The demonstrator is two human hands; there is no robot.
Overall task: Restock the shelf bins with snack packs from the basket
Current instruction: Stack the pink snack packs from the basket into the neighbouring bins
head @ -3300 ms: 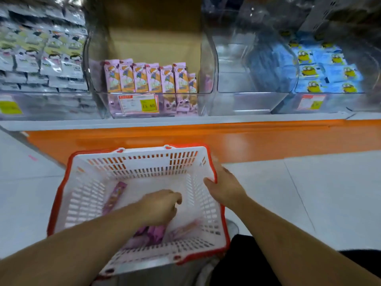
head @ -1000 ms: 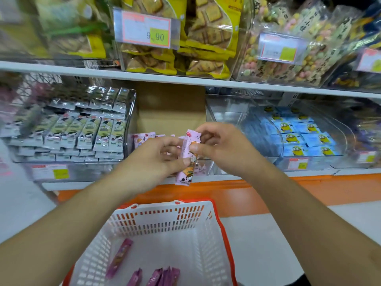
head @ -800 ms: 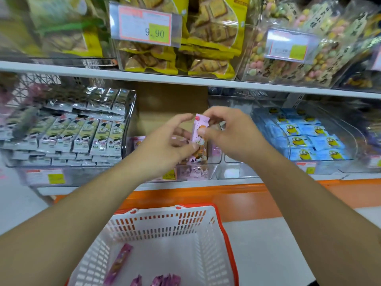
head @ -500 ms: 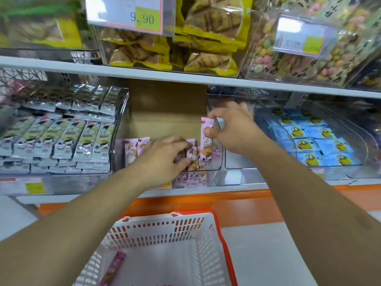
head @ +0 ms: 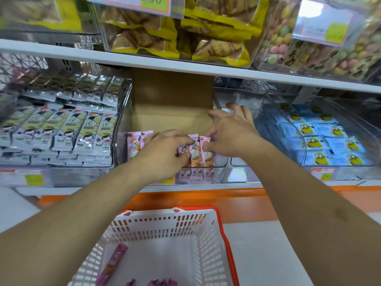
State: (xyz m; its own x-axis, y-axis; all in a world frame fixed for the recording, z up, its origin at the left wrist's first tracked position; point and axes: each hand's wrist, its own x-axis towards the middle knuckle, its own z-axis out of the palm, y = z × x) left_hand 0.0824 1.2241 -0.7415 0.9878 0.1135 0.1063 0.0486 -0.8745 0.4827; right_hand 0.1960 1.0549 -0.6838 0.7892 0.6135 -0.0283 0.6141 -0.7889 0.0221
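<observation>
Pink pack [head: 206, 150] now in row, right hand [head: 231, 131] against bin wall [head: 223, 162]

A shop: price-tagged shelf bins [head: 226, 168] of snacks.

Both arms outstretched, left hand [head: 165, 153] fingers curled — right hand [head: 231, 131] fingers spread, relaxed

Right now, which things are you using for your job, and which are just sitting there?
Part of the job:
- pink snack packs standing in the middle bin
- basket with purple packs left
- left hand and right hand, both at the row

Just sitting there:
- silver packs
- blue packs
- yellow biscuit bags
- candy bags
</observation>
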